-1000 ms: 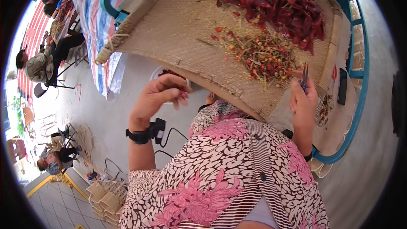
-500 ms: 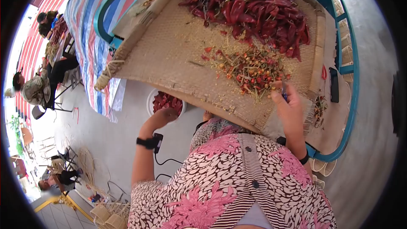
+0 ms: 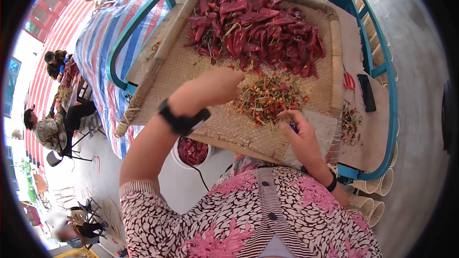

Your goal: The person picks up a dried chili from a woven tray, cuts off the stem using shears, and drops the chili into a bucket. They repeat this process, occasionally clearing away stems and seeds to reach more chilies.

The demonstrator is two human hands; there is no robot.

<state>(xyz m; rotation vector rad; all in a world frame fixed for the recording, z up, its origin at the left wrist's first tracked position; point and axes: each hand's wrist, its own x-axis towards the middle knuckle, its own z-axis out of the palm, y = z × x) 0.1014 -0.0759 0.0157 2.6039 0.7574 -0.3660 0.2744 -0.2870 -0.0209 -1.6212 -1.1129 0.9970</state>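
Right fingers [image 3: 290, 114] clasp something blue [image 3: 294, 127], left ones [image 3: 234, 77] too blurred to tell — tray [image 3: 168, 77] and bucket [image 3: 211, 154] hold peppers [image 3: 253, 33].

Clock positions are read from the centre of the woven tray [image 3: 167, 69], with 12 o'clock away from the person. Low passage is blocked at 12 o'clock by the red peppers [image 3: 258, 33] and near the centre by the stem heap [image 3: 275, 96]. Bare weave is offered at 9 o'clock; its 8 o'clock approach is crossed by the left hand [image 3: 215, 86] and forearm. The 5 o'clock approach is obstructed by the right hand [image 3: 303, 138]. At 3 o'clock, sideways travel is bounded by the raised rim [image 3: 336, 50].
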